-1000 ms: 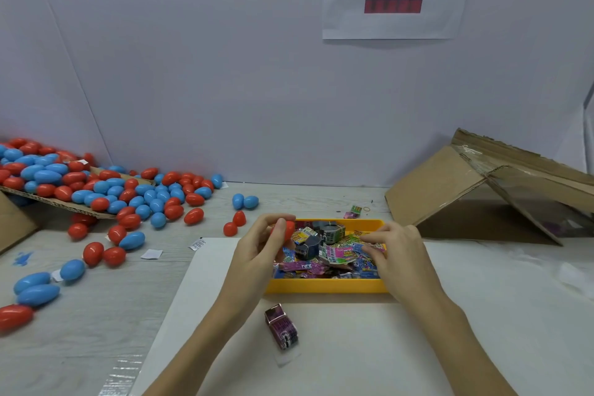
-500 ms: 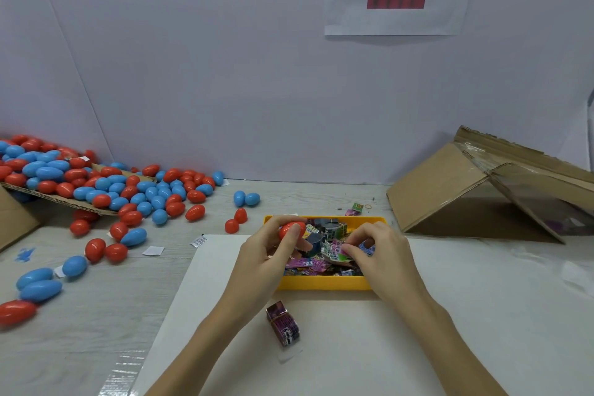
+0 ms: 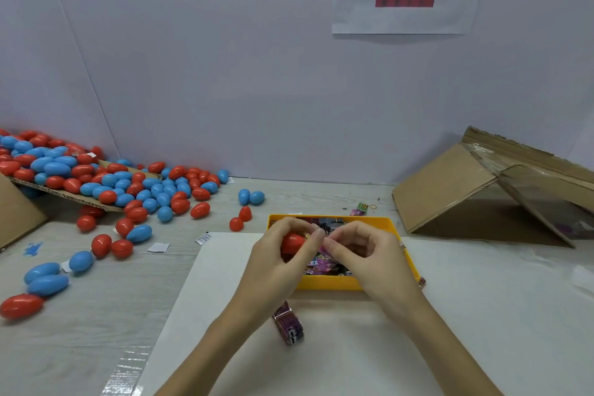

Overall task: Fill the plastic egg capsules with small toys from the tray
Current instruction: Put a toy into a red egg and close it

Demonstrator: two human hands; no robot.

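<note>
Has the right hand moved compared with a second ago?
Yes. The right hand has shifted left across the yellow tray, from its right end toward the left hand and red egg.

Glossy plastic eggs (image 3: 109, 183), matt cardboard box (image 3: 450, 190), wood-grain table (image 3: 80, 331).

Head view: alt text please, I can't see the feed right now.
The left hand holds a red egg capsule over the yellow tray while the right hand pinches a small toy packet beside it. Red and blue eggs lie at left.
</note>
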